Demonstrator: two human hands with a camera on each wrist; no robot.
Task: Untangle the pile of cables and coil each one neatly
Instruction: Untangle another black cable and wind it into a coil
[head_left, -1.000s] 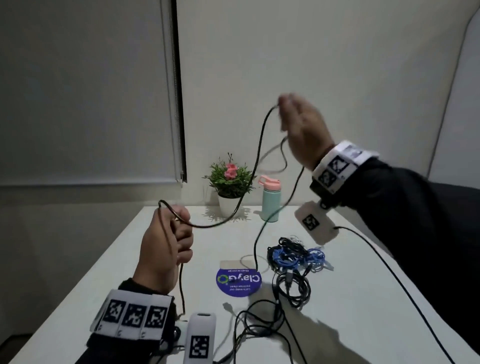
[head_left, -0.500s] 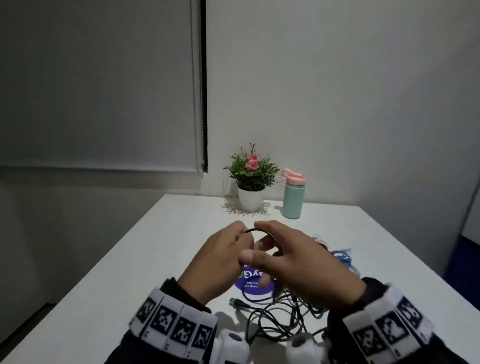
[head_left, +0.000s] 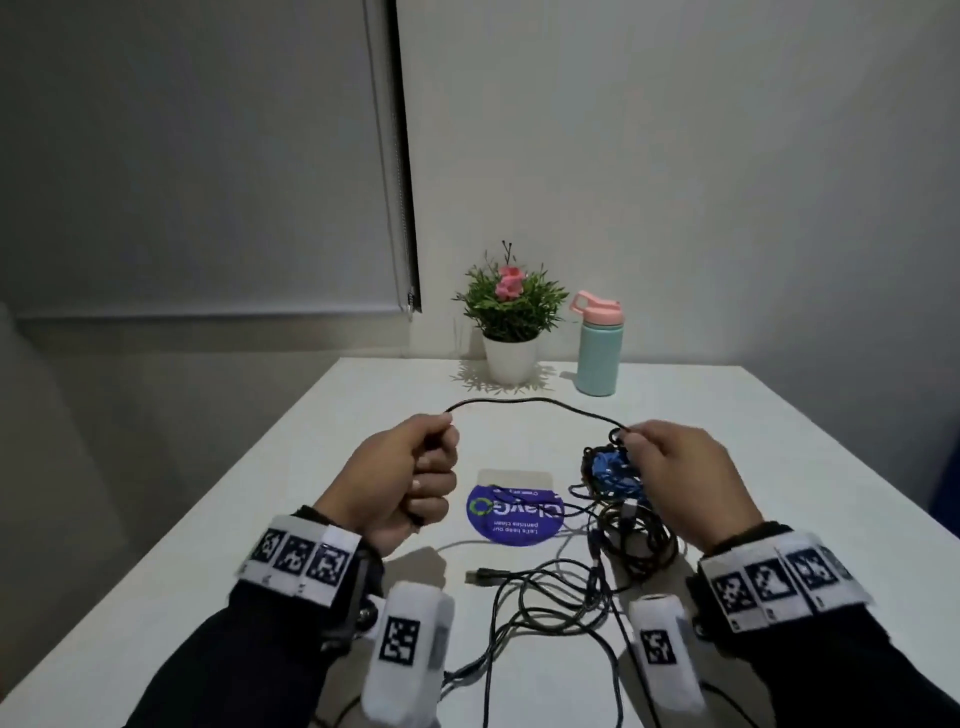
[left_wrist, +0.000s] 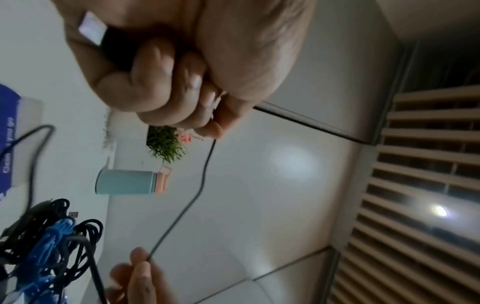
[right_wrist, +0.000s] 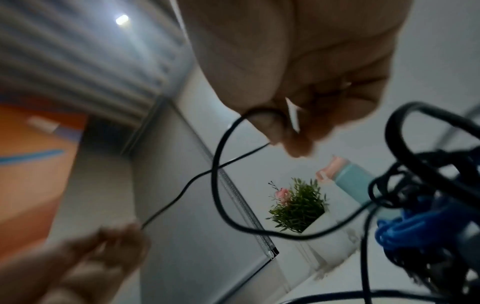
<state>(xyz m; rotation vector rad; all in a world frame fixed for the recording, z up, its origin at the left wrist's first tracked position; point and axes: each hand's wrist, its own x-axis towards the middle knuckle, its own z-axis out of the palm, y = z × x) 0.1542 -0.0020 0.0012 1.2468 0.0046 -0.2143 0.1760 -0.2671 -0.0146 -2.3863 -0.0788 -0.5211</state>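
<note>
White table (head_left: 218, 519): both hands, L (head_left: 400, 480) & R (head_left: 680, 480), grip black cable (head_left: 524, 401) above it, beside tangle (head_left: 618, 499).

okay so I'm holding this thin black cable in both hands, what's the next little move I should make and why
Probably bring the right hand across to the left hand and lay the slack in as one more loop. The thin black cable spans between both hands, the left fist grips it, and its far side runs into the tangled pile of black and blue cables lying on the white table.

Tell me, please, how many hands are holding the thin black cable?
2: the left hand grips the thin black cable in a fist; the right hand pinches it above the tangled pile.
</note>
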